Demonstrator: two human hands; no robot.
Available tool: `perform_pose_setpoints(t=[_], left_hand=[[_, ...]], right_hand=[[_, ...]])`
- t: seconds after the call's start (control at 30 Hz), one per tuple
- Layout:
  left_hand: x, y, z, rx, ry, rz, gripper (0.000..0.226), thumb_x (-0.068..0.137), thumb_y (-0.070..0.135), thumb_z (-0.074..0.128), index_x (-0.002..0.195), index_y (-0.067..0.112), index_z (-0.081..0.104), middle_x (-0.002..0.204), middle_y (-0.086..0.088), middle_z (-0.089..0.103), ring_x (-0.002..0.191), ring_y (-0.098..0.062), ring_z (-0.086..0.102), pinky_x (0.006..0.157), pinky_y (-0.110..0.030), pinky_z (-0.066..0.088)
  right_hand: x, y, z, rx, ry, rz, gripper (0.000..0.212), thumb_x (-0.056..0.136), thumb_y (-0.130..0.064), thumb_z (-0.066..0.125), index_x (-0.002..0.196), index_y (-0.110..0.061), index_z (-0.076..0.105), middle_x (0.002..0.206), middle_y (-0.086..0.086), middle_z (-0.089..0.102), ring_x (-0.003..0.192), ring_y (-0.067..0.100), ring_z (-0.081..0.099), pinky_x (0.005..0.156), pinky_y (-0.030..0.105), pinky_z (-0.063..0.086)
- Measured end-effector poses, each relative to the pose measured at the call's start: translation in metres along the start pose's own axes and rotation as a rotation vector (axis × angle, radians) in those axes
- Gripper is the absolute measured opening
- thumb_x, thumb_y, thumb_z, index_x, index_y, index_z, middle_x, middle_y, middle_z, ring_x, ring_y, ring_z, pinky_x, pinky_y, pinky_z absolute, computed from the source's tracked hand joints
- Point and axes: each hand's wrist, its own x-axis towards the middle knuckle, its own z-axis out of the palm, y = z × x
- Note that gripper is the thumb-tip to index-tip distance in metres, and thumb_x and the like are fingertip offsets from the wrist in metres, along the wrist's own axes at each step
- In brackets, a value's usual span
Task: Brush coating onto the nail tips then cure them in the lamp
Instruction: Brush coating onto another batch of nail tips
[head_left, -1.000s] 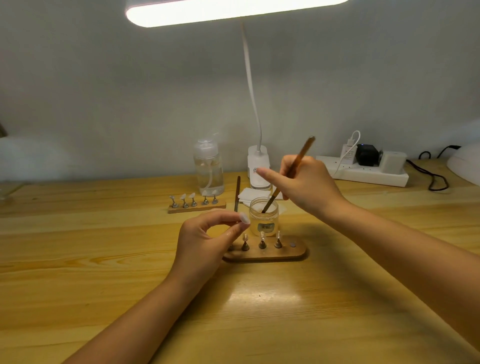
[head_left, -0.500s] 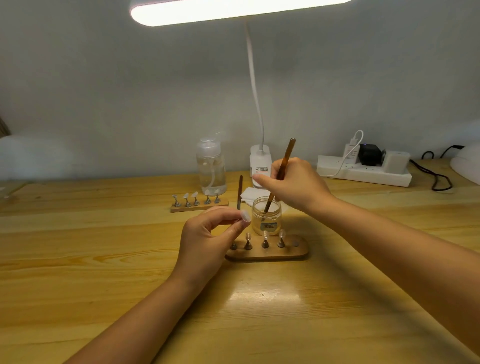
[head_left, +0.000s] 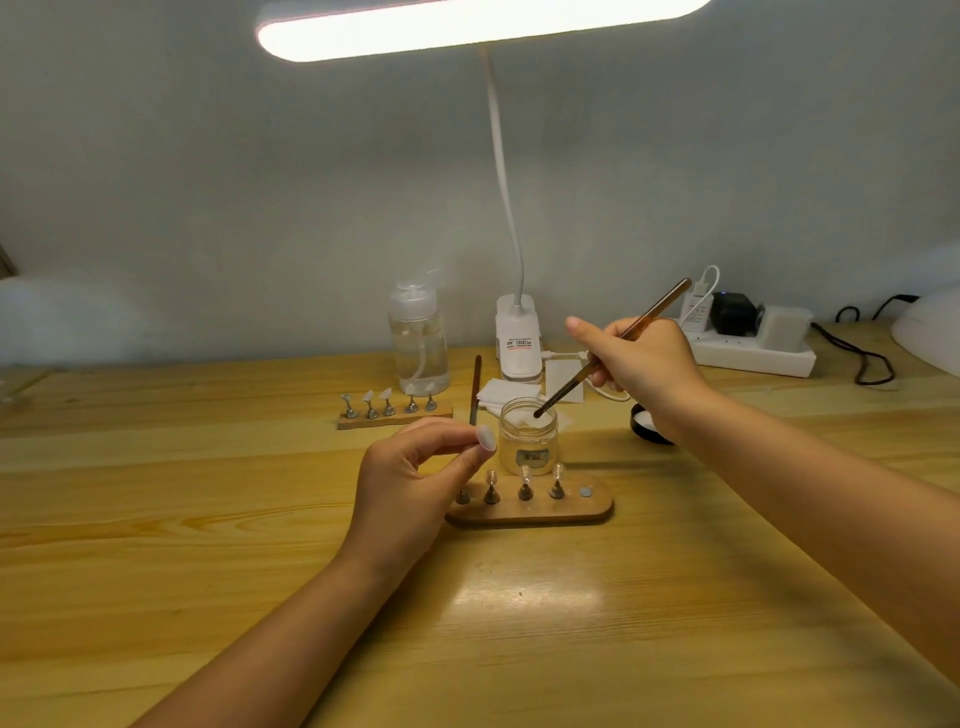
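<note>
Left hand (head_left: 410, 483) pinching oval nail tip (head_left: 485, 436), right hand (head_left: 644, 364) gripping slim wooden brush (head_left: 613, 348) over glass jar (head_left: 527, 436)

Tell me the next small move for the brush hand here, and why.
Probably carry the brush across to the nail tip. The right hand has its bristles at the mouth of the open jar, seemingly loaded, while the left hand pinches the tip up beside the jar, apparently uncoated.
</note>
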Motion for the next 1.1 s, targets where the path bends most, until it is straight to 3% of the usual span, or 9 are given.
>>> perform_pose_setpoints(t=[0.1, 0.3, 0.43, 0.63, 0.77, 0.83, 0.9, 1.0, 1.1], left_hand=[[0.000, -0.001, 0.000, 0.009, 0.001, -0.005, 0.014, 0.072, 0.016, 0.067, 0.081, 0.026, 0.069, 0.085, 0.010, 0.068, 0.082, 0.001, 0.063, 0.073, -0.009, 0.048], [0.000, -0.002, 0.000, 0.023, 0.013, 0.000, 0.019, 0.073, 0.011, 0.068, 0.081, 0.028, 0.068, 0.084, 0.011, 0.068, 0.082, 0.002, 0.063, 0.074, -0.010, 0.048], [0.000, -0.002, 0.000, 0.030, 0.016, -0.002, 0.021, 0.073, 0.010, 0.068, 0.082, 0.028, 0.068, 0.085, 0.012, 0.068, 0.083, 0.001, 0.063, 0.075, -0.010, 0.048], [0.002, -0.002, 0.001, 0.038, 0.017, 0.003, 0.022, 0.074, 0.009, 0.068, 0.084, 0.029, 0.068, 0.087, 0.011, 0.068, 0.085, 0.002, 0.062, 0.077, -0.009, 0.047], [0.001, 0.000, 0.001, 0.039, 0.020, -0.002, 0.025, 0.075, 0.007, 0.067, 0.086, 0.029, 0.067, 0.088, 0.012, 0.067, 0.087, 0.004, 0.061, 0.075, -0.005, 0.044], [0.001, 0.000, 0.002, 0.040, 0.018, -0.007, 0.024, 0.076, 0.006, 0.067, 0.086, 0.029, 0.067, 0.088, 0.012, 0.067, 0.087, 0.004, 0.060, 0.075, -0.003, 0.042], [0.002, 0.001, 0.004, 0.049, 0.009, -0.009, 0.023, 0.077, 0.008, 0.067, 0.086, 0.028, 0.067, 0.088, 0.011, 0.067, 0.086, 0.003, 0.060, 0.075, -0.004, 0.042], [0.003, 0.001, 0.005, 0.068, -0.009, -0.010, 0.022, 0.077, 0.010, 0.066, 0.087, 0.030, 0.066, 0.090, 0.012, 0.066, 0.088, 0.003, 0.059, 0.076, -0.004, 0.043], [0.001, 0.001, 0.003, 0.074, -0.016, -0.002, 0.025, 0.078, 0.008, 0.066, 0.088, 0.031, 0.065, 0.090, 0.013, 0.066, 0.089, 0.003, 0.058, 0.076, -0.006, 0.043]], right_hand=[[-0.003, 0.002, -0.002, 0.004, -0.005, 0.023, 0.036, 0.083, -0.036, 0.063, 0.059, -0.009, 0.055, 0.053, 0.001, 0.055, 0.041, 0.002, 0.052, 0.059, 0.024, 0.045], [-0.005, 0.002, -0.005, 0.029, 0.003, 0.036, 0.034, 0.085, -0.032, 0.061, 0.060, -0.011, 0.054, 0.055, 0.002, 0.054, 0.050, 0.007, 0.053, 0.059, 0.022, 0.045], [-0.006, 0.004, -0.009, 0.061, 0.056, 0.065, 0.033, 0.086, -0.030, 0.060, 0.060, -0.010, 0.056, 0.052, 0.002, 0.053, 0.048, 0.008, 0.050, 0.053, 0.020, 0.039], [-0.007, 0.004, -0.016, 0.145, 0.209, 0.096, 0.037, 0.089, -0.036, 0.054, 0.059, -0.014, 0.054, 0.057, -0.004, 0.051, 0.053, 0.006, 0.047, 0.055, 0.020, 0.039], [-0.025, 0.000, -0.012, 0.328, 0.188, 0.091, 0.041, 0.090, -0.044, 0.047, 0.065, -0.013, 0.057, 0.042, -0.007, 0.053, 0.039, 0.001, 0.049, 0.041, 0.014, 0.040], [-0.040, 0.002, -0.008, 0.383, 0.102, 0.015, 0.045, 0.088, -0.050, 0.039, 0.074, -0.014, 0.063, 0.043, -0.003, 0.059, 0.036, 0.003, 0.051, 0.036, 0.012, 0.039], [-0.055, 0.007, -0.004, 0.359, 0.039, -0.101, 0.046, 0.081, -0.054, 0.035, 0.078, -0.019, 0.064, 0.051, -0.001, 0.065, 0.041, 0.007, 0.056, 0.041, 0.012, 0.043], [-0.071, 0.014, 0.002, 0.282, -0.020, -0.354, 0.033, 0.083, -0.043, 0.038, 0.077, -0.024, 0.064, 0.060, -0.009, 0.066, 0.055, 0.000, 0.060, 0.055, 0.008, 0.044], [-0.075, 0.017, 0.006, 0.206, -0.024, -0.604, 0.025, 0.085, -0.033, 0.045, 0.077, -0.019, 0.063, 0.068, -0.009, 0.064, 0.064, 0.000, 0.061, 0.060, 0.010, 0.046]])
